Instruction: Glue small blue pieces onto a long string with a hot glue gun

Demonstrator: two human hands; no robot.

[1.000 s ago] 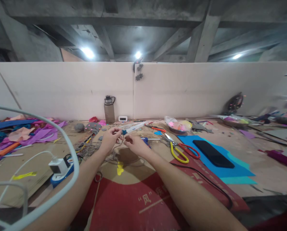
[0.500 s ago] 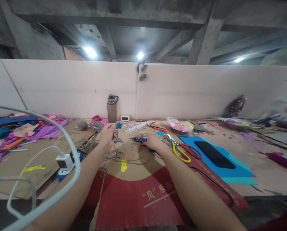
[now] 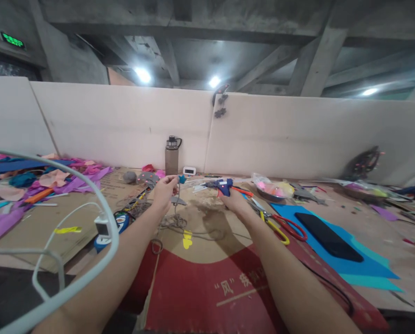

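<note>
Head view: the left hand (image 3: 165, 190) pinches a thin wire stem topped with a small blue felt piece (image 3: 181, 179). It holds the piece above the far middle of the desk (image 3: 336, 204), level with the nozzle. The right hand (image 3: 233, 200) grips a blue plastic glue gun (image 3: 223, 185), tip pointing at the piece. Yellow-handled scissors (image 3: 268, 221) lie just to its right.

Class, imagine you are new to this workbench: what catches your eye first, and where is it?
At the middle, the right hand holds a blue glue gun opposite the left hand, which pinches a small blue piece. Yellow-and-red scissors lie right of them beside a blue sheet; purple scraps heap at far left.
</note>
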